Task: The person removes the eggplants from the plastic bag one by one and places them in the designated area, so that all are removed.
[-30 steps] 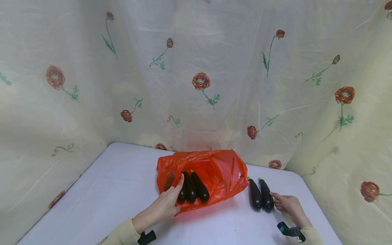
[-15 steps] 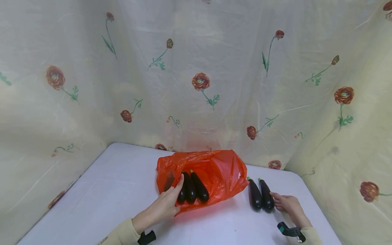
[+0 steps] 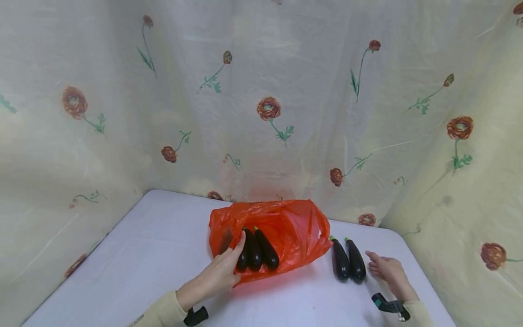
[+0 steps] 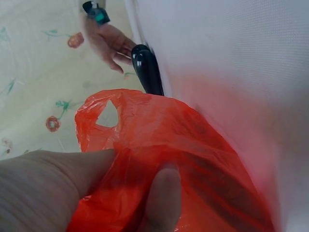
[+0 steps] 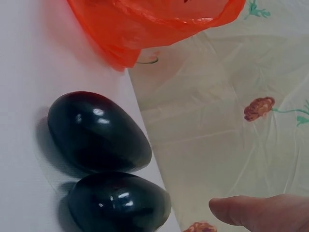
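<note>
A red plastic bag lies with its mouth toward me, and three dark eggplants show inside it. My left hand grips the bag's near left edge between thumb and fingers; the left wrist view has the thin plastic bunched there. To the right of the bag, two more eggplants with green stem ends lie side by side on the table. Just right of the outer eggplant, my right hand is apart from it, fingers loosely bent and holding nothing. In the right wrist view, its thumb points toward that pair.
Everything lies on a white-covered table. A flower-patterned plastic curtain rises behind the table and along both sides. Each wrist carries a dark strapped device, the right one beside the table's right edge.
My right hand has let go of the outer eggplant and moved slightly right, away from it. The left hand, the bag and the eggplants stay in place.
</note>
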`<state>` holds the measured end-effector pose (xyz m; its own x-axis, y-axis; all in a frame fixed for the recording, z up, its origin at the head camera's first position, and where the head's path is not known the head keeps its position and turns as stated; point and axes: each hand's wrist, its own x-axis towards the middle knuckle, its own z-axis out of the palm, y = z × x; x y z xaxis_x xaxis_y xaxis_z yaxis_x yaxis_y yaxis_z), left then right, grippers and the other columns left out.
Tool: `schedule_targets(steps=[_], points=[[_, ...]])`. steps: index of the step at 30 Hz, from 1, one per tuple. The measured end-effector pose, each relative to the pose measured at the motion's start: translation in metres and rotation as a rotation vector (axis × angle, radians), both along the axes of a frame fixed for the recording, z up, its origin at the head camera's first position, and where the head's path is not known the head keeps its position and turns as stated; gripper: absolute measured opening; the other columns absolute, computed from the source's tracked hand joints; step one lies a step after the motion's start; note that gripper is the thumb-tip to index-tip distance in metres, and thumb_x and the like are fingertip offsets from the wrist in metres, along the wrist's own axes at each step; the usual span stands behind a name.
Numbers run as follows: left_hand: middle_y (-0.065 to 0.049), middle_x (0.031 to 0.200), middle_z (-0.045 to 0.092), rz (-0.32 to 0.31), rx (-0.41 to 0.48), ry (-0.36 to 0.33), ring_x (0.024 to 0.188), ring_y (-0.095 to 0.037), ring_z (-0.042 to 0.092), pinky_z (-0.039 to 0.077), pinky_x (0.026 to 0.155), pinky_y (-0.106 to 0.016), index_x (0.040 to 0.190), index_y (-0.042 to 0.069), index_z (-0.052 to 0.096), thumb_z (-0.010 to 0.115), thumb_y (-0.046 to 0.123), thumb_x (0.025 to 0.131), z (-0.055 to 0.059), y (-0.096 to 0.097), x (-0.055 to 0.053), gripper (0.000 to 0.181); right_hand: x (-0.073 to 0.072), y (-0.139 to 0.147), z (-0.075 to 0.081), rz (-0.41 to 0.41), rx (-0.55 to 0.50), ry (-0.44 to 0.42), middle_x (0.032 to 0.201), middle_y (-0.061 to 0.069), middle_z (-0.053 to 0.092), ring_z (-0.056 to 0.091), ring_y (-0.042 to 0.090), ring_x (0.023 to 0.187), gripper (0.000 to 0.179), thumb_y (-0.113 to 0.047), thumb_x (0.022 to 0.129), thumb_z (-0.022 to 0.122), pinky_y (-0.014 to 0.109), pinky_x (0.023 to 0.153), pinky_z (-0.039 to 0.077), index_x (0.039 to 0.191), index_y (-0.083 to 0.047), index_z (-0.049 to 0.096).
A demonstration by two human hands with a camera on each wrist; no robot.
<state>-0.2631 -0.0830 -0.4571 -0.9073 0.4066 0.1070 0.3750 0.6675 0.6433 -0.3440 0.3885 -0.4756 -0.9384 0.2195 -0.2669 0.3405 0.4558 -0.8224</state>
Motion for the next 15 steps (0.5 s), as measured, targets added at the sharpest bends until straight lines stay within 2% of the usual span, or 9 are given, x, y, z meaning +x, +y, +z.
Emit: schedule_targets(steps=[4, 9, 12, 15], points=[[-0.028, 0.142, 0.041, -0.005, 0.004, 0.005, 0.055, -0.009, 0.045, 0.049, 0.056, -0.016, 0.156, 0.018, -0.006, 0.072, -0.003, 0.080, 0.001, 0.000, 0.000, 0.110, 0.000, -0.001, 0.006, 0.009, 0.004, -0.004, 0.125, 0.036, 0.053, 0.065, 0.013, 0.087, 0.090, -0.051, 0.093, 0.053, 0.029, 0.081, 0.057, 0.134, 0.026, 0.031], [-0.027, 0.144, 0.040, -0.005, 0.008, -0.009, 0.056, -0.009, 0.046, 0.050, 0.057, -0.015, 0.156, 0.020, -0.006, 0.071, -0.002, 0.081, 0.002, 0.000, 0.000, 0.110, 0.001, -0.004, 0.013, 0.020, -0.003, 0.013, 0.130, 0.038, 0.048, 0.065, 0.014, 0.090, 0.091, -0.051, 0.093, 0.052, 0.030, 0.084, 0.056, 0.134, 0.026, 0.030], [-0.028, 0.143, 0.040, -0.003, 0.002, -0.003, 0.055, -0.009, 0.046, 0.050, 0.056, -0.016, 0.156, 0.019, -0.006, 0.072, -0.002, 0.081, 0.002, 0.000, 0.000, 0.110, 0.002, -0.007, 0.016, 0.028, -0.008, 0.017, 0.134, 0.038, 0.045, 0.066, 0.022, 0.098, 0.090, -0.051, 0.094, 0.051, 0.033, 0.090, 0.054, 0.135, 0.026, 0.028], [-0.028, 0.144, 0.040, -0.001, -0.006, 0.005, 0.055, -0.009, 0.045, 0.050, 0.056, -0.015, 0.156, 0.018, -0.005, 0.072, -0.002, 0.080, 0.002, 0.000, 0.000, 0.110, 0.003, -0.010, 0.020, 0.045, -0.016, 0.004, 0.139, 0.038, 0.041, 0.060, 0.035, 0.113, 0.091, -0.053, 0.095, 0.048, 0.040, 0.100, 0.049, 0.137, 0.024, 0.027]])
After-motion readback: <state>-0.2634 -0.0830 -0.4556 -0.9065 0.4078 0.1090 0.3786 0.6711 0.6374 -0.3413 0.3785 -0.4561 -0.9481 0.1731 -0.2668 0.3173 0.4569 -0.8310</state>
